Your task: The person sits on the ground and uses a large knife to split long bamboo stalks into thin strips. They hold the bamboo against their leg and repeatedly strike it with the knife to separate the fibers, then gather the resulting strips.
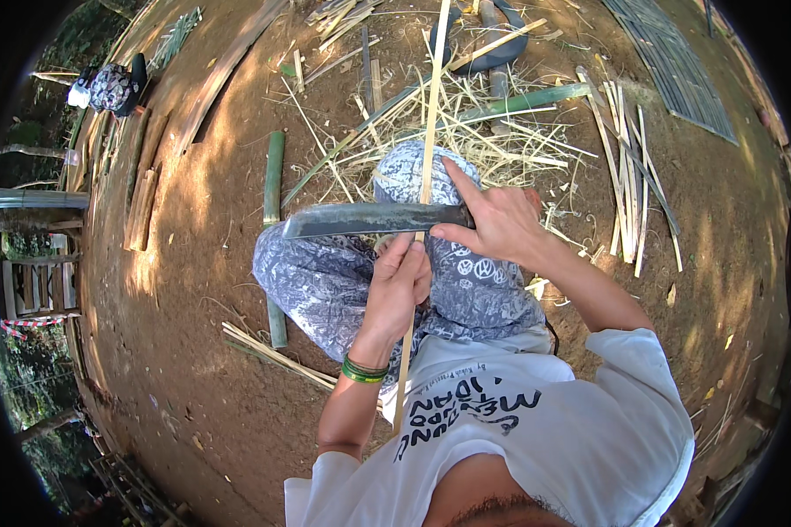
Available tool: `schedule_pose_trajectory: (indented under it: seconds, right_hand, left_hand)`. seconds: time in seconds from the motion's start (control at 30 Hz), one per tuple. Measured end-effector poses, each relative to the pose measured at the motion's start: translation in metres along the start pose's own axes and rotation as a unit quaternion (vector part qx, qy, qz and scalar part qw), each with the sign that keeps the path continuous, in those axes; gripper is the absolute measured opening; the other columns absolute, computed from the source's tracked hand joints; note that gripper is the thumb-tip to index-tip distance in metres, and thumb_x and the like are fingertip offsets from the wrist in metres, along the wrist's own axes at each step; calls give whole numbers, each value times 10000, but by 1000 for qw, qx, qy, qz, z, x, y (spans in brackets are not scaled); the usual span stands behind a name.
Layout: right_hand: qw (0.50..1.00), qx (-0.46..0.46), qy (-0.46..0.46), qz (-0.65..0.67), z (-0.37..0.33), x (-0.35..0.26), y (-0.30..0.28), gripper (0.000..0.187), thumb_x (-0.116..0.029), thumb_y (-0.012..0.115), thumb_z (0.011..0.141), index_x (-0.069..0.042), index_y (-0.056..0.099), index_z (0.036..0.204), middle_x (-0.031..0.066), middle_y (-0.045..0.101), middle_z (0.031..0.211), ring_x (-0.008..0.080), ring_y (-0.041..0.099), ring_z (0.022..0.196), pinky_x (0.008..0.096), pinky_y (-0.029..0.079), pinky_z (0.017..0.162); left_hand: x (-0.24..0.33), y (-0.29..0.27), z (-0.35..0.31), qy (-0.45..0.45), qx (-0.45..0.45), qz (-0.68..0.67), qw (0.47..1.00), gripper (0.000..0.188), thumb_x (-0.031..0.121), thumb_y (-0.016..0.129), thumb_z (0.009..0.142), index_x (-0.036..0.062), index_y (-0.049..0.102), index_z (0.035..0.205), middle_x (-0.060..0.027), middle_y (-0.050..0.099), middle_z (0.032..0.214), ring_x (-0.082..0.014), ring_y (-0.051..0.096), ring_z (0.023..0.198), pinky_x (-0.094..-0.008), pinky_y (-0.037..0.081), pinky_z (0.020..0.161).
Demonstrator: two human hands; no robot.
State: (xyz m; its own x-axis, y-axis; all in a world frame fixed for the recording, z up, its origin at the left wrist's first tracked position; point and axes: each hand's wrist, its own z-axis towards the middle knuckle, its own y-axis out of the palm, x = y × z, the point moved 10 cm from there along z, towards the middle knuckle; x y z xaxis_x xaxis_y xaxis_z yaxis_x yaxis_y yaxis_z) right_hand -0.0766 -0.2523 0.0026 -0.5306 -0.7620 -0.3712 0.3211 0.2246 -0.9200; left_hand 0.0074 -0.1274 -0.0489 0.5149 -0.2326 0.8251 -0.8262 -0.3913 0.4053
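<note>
A person sits on packed brown earth (202, 290), legs folded in patterned grey-blue trousers (325, 285), and works a long pale bamboo strip (429, 132) with a broad dark blade (369, 220). At far left, split bamboo boards (141, 206) lie stacked along the edge of the ground, out of the way of the knees. Nearer, a green bamboo pole (274, 176) lies beside the left thigh, and a bundle of pale slats (277, 356) lies on the ground by the left knee, both within easy reach.

The left hand (400, 281), a green band (363, 371) at its wrist, is closed around the strip just below the blade, apparently to keep it from twisting. The strip runs up from the lap, crosses under the blade and extends away over a litter of straw-coloured shavings (466, 132). The blade lies crosswise over the knee, its edge meeting the strip. The right hand (499, 220) is clamped on the blade's handle end, forefinger stretched forward along the top, seemingly to steady the cut.

To the right, more finished slats (626, 176) lie in a rough sheaf, and a woven bamboo panel (672, 66) rests at the upper right.
</note>
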Motion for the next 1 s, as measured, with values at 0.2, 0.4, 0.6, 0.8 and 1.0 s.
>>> schedule_pose_trajectory:
  seconds: [0.2,0.4,0.6,0.8,1.0]
  right_hand:
    - [999,27,-8,-16,-4,0,1,1046,-788,542,817,-82,296,1548,116,484,430,312,540,372,475,381,383]
    - [999,39,-2,1,-11,0,5,1077,-817,538,793,-96,290,1554,93,466,421,291,506,357,465,353,388]
    - [1000,25,1,-10,-13,-1,6,1094,-827,534,784,-85,294,1552,87,460,419,292,505,366,484,347,409]
    - [999,34,-17,-14,-14,-3,6,1102,-822,551,777,-70,305,1545,66,427,411,281,461,350,452,290,404]
    - [994,89,-62,6,-19,-10,-1,1054,-814,532,802,-57,365,1517,14,392,414,215,422,349,414,292,395]
  left_hand:
    - [-1,-2,-4,4,-2,8,1000,400,120,421,1071,96,455,1469,91,280,667,-15,253,529,-197,224,453]
    - [-2,-4,-16,-4,-4,16,1000,428,120,430,1068,100,417,1496,82,296,682,-21,265,551,-198,221,462]
    - [-6,-14,-31,-9,17,28,999,459,134,419,1076,76,363,1528,95,279,679,-12,261,554,-189,238,468]
    - [-6,-15,-37,-11,19,40,999,473,127,420,1075,74,340,1539,91,292,682,-13,271,557,-184,249,470]
    - [-8,-15,-46,-12,5,59,998,478,120,419,1074,77,335,1542,86,306,680,-13,280,554,-185,261,470]
